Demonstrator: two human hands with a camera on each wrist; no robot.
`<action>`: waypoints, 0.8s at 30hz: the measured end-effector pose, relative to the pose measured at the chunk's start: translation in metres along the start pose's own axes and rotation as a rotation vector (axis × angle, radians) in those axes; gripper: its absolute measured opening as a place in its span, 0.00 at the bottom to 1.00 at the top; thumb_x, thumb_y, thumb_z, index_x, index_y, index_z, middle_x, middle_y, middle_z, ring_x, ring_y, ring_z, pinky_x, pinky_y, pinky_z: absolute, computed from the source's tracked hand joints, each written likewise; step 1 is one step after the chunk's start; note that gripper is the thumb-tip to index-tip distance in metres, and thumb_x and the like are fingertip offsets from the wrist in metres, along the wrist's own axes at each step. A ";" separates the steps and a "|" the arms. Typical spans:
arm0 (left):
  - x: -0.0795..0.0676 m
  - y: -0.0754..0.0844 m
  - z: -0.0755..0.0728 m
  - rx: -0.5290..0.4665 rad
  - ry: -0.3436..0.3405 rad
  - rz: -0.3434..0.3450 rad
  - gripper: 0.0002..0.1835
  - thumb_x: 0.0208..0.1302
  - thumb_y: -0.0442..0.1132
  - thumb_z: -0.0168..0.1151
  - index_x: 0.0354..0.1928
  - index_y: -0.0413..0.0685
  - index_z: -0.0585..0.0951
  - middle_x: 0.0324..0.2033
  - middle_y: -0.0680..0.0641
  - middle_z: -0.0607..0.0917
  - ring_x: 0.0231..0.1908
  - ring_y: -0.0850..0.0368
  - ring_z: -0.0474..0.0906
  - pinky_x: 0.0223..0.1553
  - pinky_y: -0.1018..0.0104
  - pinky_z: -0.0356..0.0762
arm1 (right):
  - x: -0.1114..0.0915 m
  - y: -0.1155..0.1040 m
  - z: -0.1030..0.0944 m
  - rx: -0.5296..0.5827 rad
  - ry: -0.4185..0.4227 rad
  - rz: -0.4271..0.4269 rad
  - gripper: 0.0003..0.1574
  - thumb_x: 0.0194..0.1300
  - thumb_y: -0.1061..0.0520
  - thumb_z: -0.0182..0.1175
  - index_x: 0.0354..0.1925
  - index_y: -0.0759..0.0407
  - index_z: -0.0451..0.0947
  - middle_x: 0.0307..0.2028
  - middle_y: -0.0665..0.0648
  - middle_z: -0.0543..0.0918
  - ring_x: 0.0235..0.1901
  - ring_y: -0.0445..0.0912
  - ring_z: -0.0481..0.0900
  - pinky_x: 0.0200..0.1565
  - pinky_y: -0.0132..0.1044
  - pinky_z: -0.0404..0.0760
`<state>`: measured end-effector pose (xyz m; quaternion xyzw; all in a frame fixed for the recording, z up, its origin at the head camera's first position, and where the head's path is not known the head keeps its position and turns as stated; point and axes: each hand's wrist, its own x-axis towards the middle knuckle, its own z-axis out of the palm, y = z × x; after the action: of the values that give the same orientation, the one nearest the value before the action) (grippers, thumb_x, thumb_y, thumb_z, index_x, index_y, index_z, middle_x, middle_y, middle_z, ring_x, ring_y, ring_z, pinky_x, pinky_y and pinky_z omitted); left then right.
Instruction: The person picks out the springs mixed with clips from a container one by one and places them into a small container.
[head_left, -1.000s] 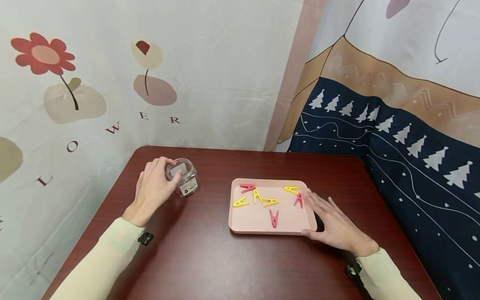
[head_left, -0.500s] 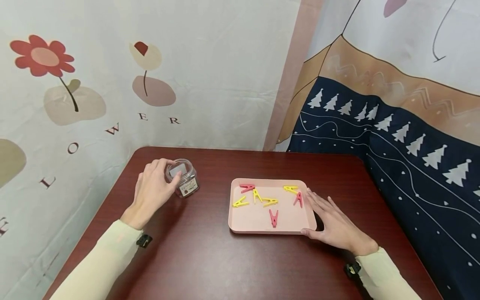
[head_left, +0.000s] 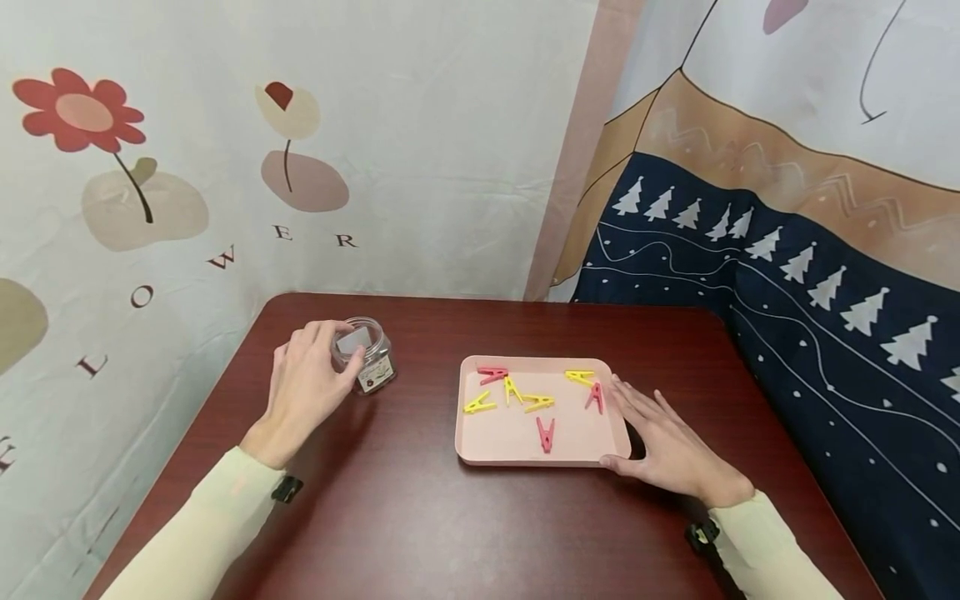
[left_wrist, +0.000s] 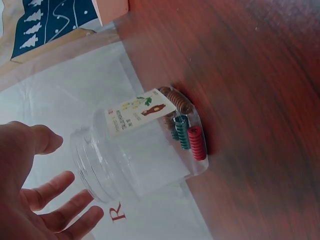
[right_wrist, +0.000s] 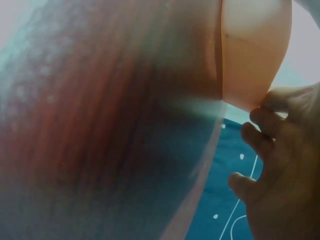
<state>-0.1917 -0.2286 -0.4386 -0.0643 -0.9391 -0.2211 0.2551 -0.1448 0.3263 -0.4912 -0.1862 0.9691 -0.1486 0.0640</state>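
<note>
A small clear plastic jar (head_left: 367, 357) with no lid stands upright at the table's left. It has a paper label and coloured coiled springs (left_wrist: 187, 137) at its bottom. My left hand (head_left: 311, 375) cups around its mouth with fingers spread. The left wrist view shows a small gap between my fingers (left_wrist: 55, 185) and the jar (left_wrist: 145, 150). A pink tray (head_left: 525, 460) in the middle holds several yellow clothespins (head_left: 480, 406) and red clothespins (head_left: 544, 433). My right hand (head_left: 667, 450) lies flat on the table against the tray's right edge, its thumb at the near right corner (right_wrist: 255, 50).
The dark red wooden table (head_left: 450, 533) is bounded by a flower-print cloth wall at the back left and a dark blue tree-print cloth at the right. Bare tabletop runs along the near edge and between jar and tray.
</note>
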 end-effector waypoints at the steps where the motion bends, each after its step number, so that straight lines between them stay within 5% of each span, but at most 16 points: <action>1: -0.002 0.002 0.000 0.001 0.007 0.010 0.19 0.74 0.42 0.75 0.62 0.43 0.86 0.56 0.34 0.90 0.55 0.28 0.83 0.61 0.23 0.76 | 0.000 0.000 0.000 -0.004 -0.001 -0.002 0.76 0.69 0.19 0.73 0.96 0.48 0.53 0.95 0.59 0.58 0.93 0.66 0.60 0.89 0.81 0.51; 16: -0.024 0.032 0.005 0.028 -0.048 0.149 0.29 0.71 0.50 0.79 0.68 0.44 0.85 0.72 0.34 0.86 0.72 0.32 0.82 0.79 0.19 0.67 | -0.004 -0.005 -0.006 -0.012 0.019 -0.016 0.73 0.70 0.18 0.70 0.95 0.49 0.56 0.94 0.61 0.59 0.92 0.67 0.61 0.89 0.80 0.54; 24: -0.039 0.050 0.010 0.078 -0.183 0.166 0.37 0.74 0.60 0.77 0.77 0.50 0.82 0.79 0.36 0.80 0.80 0.33 0.76 0.85 0.17 0.57 | -0.006 -0.012 -0.006 -0.057 0.113 -0.031 0.67 0.74 0.19 0.68 0.95 0.49 0.59 0.95 0.61 0.58 0.92 0.66 0.60 0.89 0.76 0.57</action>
<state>-0.1512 -0.1798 -0.4475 -0.1518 -0.9577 -0.1556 0.1883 -0.1366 0.3195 -0.4810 -0.1942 0.9720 -0.1322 0.0015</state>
